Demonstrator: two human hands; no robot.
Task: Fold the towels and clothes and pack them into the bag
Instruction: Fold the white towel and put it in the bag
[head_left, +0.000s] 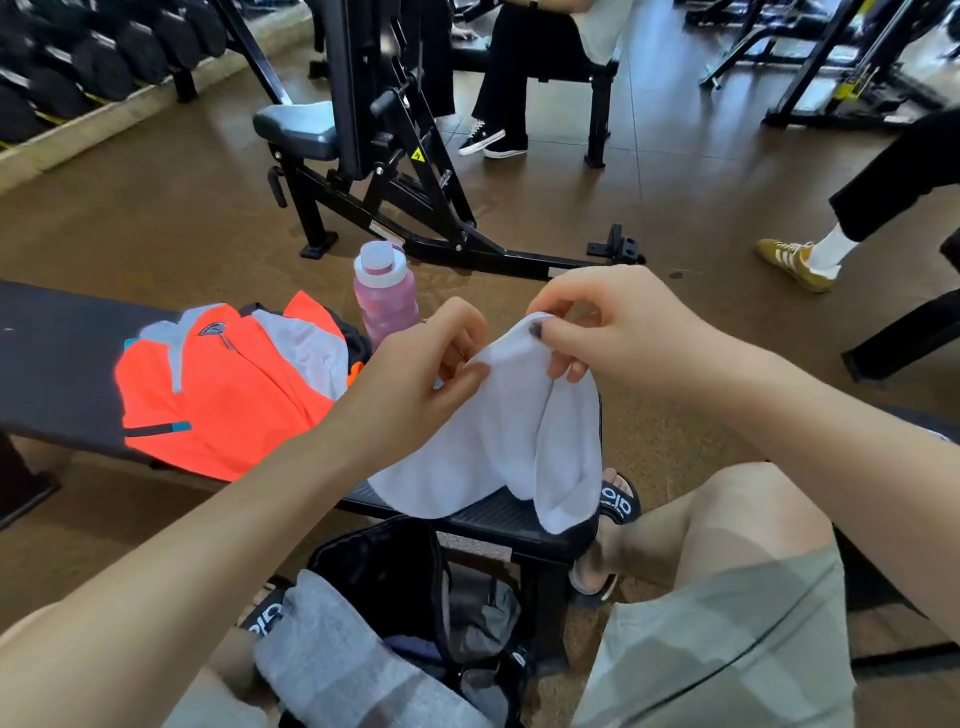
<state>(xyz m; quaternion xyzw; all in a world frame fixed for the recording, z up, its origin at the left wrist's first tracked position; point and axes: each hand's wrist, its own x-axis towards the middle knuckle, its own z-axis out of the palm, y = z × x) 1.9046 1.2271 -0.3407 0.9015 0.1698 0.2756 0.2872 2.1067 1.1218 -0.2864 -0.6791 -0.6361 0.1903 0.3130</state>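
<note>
Gym floor and black machine frames fill the background, and across the foreground runs a black padded bench that serves as the table (57, 358), its near end jutting toward the seated person's knees. On it lies an orange and grey jacket (218, 395), loosely spread and not yet folded, with a pink water bottle (385, 296) standing on the floor just behind it. Both hands are raised over the table's end with a white towel (498, 441): the left hand (415, 358) pinches one part of the upper edge between thumb and fingertips, and the right hand (613, 322) pinches the bunched top close beside it, so the cloth hangs in two lobes whose lower ends rest on the padding. The step in hand looks like finding the corners to start the fold, though which edge each hand actually holds is hard to tell from the gathers. Next would be to draw the hands apart along that edge, then lay the towel flat. Room is tight: the jacket takes the table's middle, and only a short bare stretch remains before the end. Below, between the knees, the black bag (384, 571) gapes open with grey cloth (332, 649) already at its mouth.
</note>
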